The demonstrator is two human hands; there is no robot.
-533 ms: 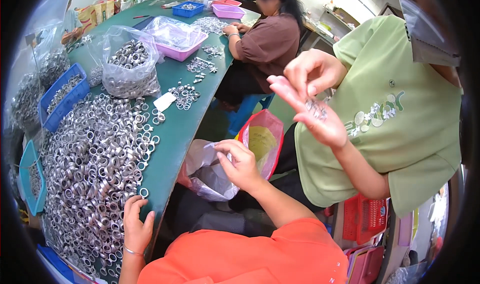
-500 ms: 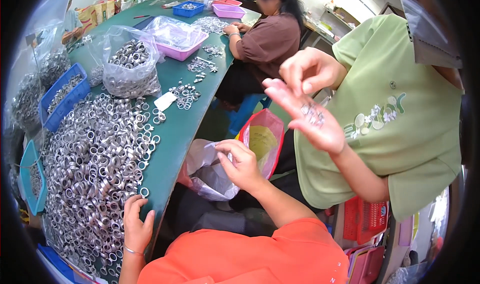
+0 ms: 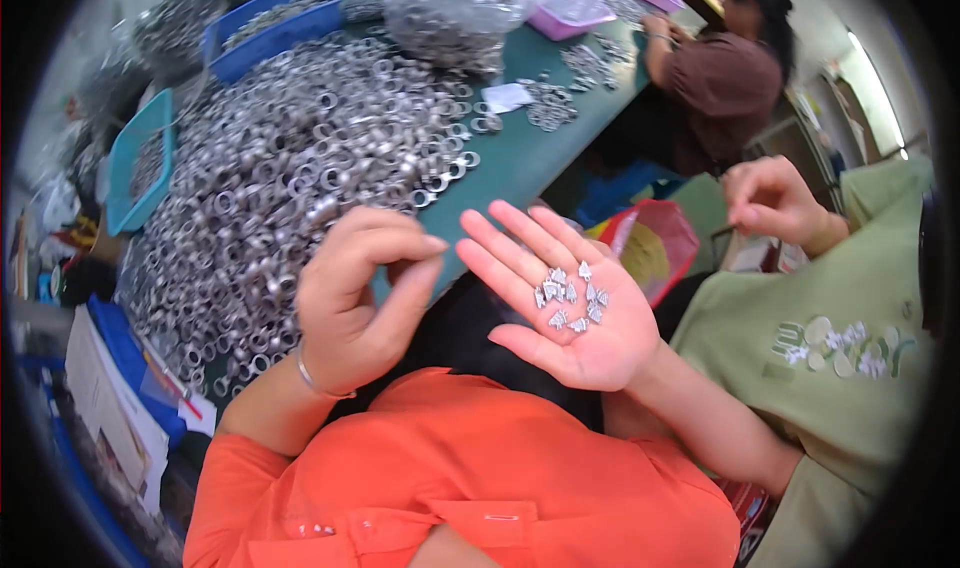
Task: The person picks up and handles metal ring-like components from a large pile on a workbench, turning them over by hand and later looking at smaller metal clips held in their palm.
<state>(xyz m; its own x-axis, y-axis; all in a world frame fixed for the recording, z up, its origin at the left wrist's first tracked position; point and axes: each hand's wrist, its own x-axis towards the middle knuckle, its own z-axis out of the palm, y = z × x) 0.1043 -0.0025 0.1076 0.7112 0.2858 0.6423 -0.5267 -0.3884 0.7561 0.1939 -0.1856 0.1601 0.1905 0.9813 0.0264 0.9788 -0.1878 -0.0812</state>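
My left hand (image 3: 350, 303) is raised in front of the ring pile, fingers curled and thumb and forefinger tips close together. Whatever they pinch, if anything, I cannot make out. Right beside it a co-worker's palm (image 3: 610, 343) is held flat and upward. Several small silver tree-shaped charms (image 3: 557, 290) lie on it. My right hand is hidden; only a little of what looks like my right forearm (image 3: 635, 418) shows beneath the co-worker's wrist. Silver metal rings (image 3: 300, 158) are heaped on the green table (image 3: 510, 168) beyond my left hand.
A blue basket (image 3: 270, 28) and a turquoise basket (image 3: 140, 163) hold more metal parts. A full plastic bag (image 3: 450, 18) stands behind the heap. Near a white paper tag (image 3: 507, 98) lie smaller rings. A red-rimmed bag (image 3: 655, 243) stands beside the table. Another person (image 3: 715, 78) sits farther along.
My left hand has lifted off the ring pile. My right hand has gone out of sight. The co-worker's palm with charms has moved left and down, in front of me. The view has shifted.
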